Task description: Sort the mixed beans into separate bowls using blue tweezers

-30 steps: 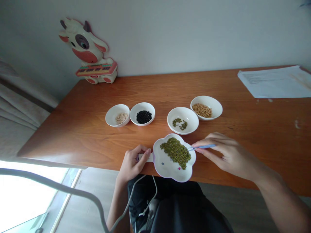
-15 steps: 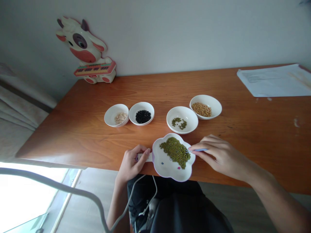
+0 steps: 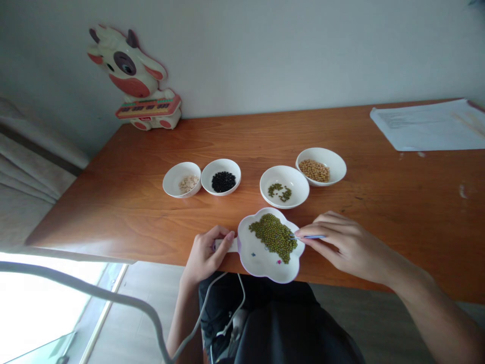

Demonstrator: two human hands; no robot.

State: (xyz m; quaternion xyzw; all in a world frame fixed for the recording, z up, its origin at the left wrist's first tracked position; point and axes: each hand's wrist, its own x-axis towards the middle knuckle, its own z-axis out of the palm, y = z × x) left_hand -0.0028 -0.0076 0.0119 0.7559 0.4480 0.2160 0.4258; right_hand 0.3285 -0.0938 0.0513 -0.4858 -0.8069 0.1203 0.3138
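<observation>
Flower-shaped and white with a purple rim, a dish [image 3: 252, 263] lies at the table's front edge, its short handle pointing left. My left hand [image 3: 207, 253] is closed round that handle. Green mung beans [image 3: 271, 232] are heaped over the dish's upper part. Pinched in my right hand [image 3: 337, 242] is a slim bluish tool [image 3: 314, 236], its thin metal tip among the beans at the right side. Fingers hide part of the tool, so its exact kind cannot be made out. Just behind the dish, a white bowl [image 3: 293, 177] contains a few more green beans.
Behind stand white bowls with pale flakes [image 3: 187, 183], black beans [image 3: 223, 182] and tan soybeans [image 3: 313, 171]. A cow toy keyboard [image 3: 147, 107] is at the back left. Papers [image 3: 432, 126] lie back right. A grey cable [image 3: 113, 297] crosses the lower left.
Almost nothing differs. The view shifts very slightly; both hands, the dish and the slim tool stay essentially where they were.
</observation>
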